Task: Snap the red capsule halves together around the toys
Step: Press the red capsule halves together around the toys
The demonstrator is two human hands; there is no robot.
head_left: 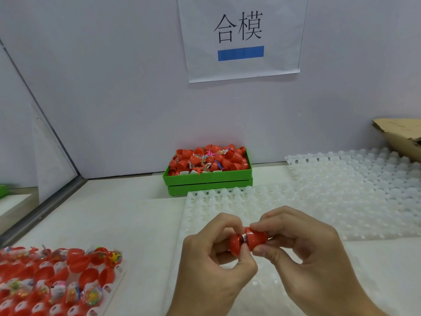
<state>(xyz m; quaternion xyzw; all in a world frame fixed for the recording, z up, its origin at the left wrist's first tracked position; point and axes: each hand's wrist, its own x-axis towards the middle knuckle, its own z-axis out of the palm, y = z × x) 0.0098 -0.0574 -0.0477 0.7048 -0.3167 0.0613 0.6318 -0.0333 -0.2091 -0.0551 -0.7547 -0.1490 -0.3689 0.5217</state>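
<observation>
At the lower left of the frame a tray (pixel 109 287) holds rows of open red halves (pixel 78 262), many with small wrapped toys (pixel 91 295) sitting in them, so plenty of capsules appear to be waiting.

Right of it, in the lower middle, the left hand (pixel 214 258) grips one half of a red capsule (pixel 247 241), its fingers (pixel 227 221) curled over the top and the thumb pressing from below. The right hand (pixel 303 245) pinches the other half in the same way. The two halves meet with a narrow gap between them, and something striped, probably a toy's wrapper, shows in that seam. The step in hand looks like the closing itself: halves lined up but not yet snapped shut. The next move likely calls for a firm, straight squeeze of both hands toward each other, and for tucking the wrapper inside first, since anything caught in the seam could keep the rims from locking.

Under the hands lies a white dimpled tray (pixel 205 208) on the table (pixel 114 213), perhaps meant for finished capsules. Behind it, in the middle of the frame, a green bin (pixel 207 177) is heaped with loose halves and toys. Farther right a second white tray (pixel 353 179) spreads out, and a cardboard box (pixel 401 135) sits at the right edge. A paper sign (pixel 241 37) hangs on the wall above. Nothing stands between the hands and the work.
</observation>
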